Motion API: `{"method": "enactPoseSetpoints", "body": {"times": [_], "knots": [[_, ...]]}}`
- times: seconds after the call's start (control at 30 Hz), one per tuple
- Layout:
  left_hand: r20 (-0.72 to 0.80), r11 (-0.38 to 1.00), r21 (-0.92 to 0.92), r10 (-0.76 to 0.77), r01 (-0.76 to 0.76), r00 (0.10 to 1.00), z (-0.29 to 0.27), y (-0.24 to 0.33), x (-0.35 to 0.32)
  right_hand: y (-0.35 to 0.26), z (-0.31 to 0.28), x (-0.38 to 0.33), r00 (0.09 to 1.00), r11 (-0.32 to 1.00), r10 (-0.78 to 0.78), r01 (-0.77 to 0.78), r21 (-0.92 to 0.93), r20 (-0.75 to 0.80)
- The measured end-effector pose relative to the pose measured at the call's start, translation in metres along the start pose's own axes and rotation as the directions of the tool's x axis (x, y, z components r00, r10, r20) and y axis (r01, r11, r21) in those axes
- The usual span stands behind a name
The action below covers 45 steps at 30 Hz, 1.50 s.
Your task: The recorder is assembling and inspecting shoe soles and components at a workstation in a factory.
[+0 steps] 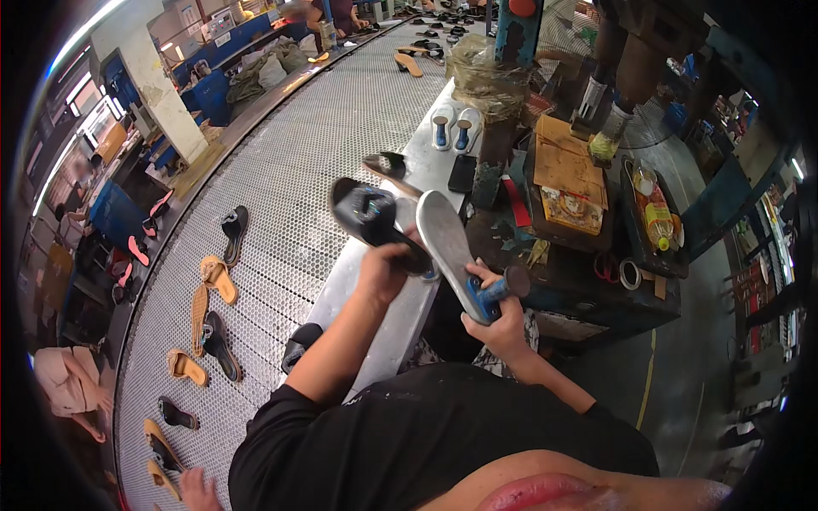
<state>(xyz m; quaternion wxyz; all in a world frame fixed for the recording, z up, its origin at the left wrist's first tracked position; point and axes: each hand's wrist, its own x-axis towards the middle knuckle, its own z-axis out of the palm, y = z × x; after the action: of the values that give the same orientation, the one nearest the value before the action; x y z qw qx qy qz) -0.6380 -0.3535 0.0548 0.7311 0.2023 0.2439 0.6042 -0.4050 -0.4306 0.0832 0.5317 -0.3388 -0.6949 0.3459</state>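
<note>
My left hand (pixel 385 271) grips a black sandal (pixel 365 213) by its heel end, with a shiny ornament on the strap. Closed round the blue handle of a metal foot-shaped plate (pixel 445 238) is my right hand (pixel 503 328); the plate's flat silver face is turned up. Sandal and plate are side by side, close together, and I cannot tell whether they touch. Just beyond them another sandal (pixel 394 166) with a dark strap lies at the edge of the silver ledge (pixel 388 345). A black sandal (pixel 300 345) sits beside my left forearm.
The perforated conveyor (pixel 290 162) on the left carries several sandals, among them a tan one (pixel 220 279). Two blue-handled foot plates (pixel 452 128) and a dark phone-like slab (pixel 462 173) rest on the ledge. Machinery (pixel 494 162) stands right. Another person's hand (pixel 198 490) shows lower left.
</note>
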Motion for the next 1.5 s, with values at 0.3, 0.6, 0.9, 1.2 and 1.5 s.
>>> {"method": "enactPoseSetpoints", "body": {"times": [0.3,0.6,0.9,1.2,1.5], "knots": [[-0.172,0.95,0.307,0.107,-0.05,0.979,0.048,-0.038,-0.018,-0.01,0.009,-0.03,0.988,0.987,0.103,-0.116,0.107,0.118],[0.199,0.87,0.49,-0.062,-0.044,0.978,0.05,-0.091,-0.047,-0.019,0.02,-0.046,0.98,0.978,0.111,-0.138,-0.157,-0.167],[0.347,0.639,0.769,-0.381,-0.027,0.857,0.046,-0.063,-0.079,0.043,-0.085,0.066,0.865,0.823,-0.114,-0.193,-0.533,-0.489],[0.52,0.379,0.85,-0.493,-0.366,0.697,0.033,-0.059,-0.117,0.117,-0.148,0.107,0.906,0.584,0.148,-0.403,-0.705,-0.396],[0.489,0.324,0.869,-0.45,-0.374,0.747,0.039,-0.071,-0.124,0.126,-0.178,0.139,0.879,0.436,0.236,-0.477,-0.763,-0.414]]}}
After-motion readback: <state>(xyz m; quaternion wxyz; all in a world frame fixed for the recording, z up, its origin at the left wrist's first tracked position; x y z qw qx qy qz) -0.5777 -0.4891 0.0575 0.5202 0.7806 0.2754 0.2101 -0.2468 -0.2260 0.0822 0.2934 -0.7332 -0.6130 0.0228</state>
